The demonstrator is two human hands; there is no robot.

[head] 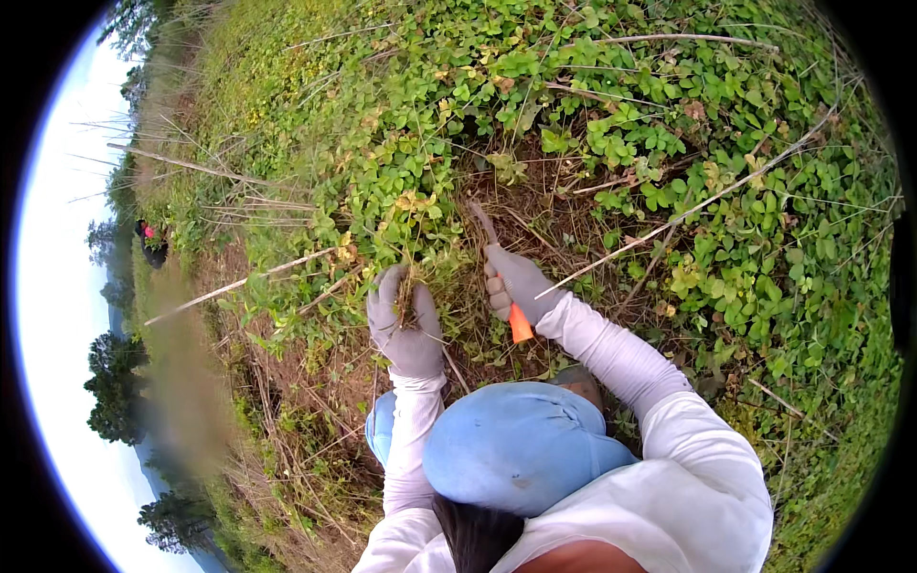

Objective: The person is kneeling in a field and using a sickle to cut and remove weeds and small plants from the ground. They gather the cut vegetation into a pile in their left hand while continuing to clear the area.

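Observation:
My left hand (407, 326), in a grey glove, grips a bunch of plant stems (405, 297), some of them dry. My right hand (521, 283), gloved the same way, is closed around a narrow-bladed hand tool. Its orange handle end (521, 326) sticks out below my fist. The dirty blade (483, 220) points away from me, down at the exposed soil and dead stems (548, 193); its exact shape is hard to tell. Leafy green ground vines (401, 172) grow just beyond both hands.
A long dry stalk (688, 213) slants across the vines and passes by my right wrist. Another dry stalk (240, 286) lies to the left. My bent knee (526, 444) in blue trousers is close below my hands. Far left, a person (152, 243) is among the plants.

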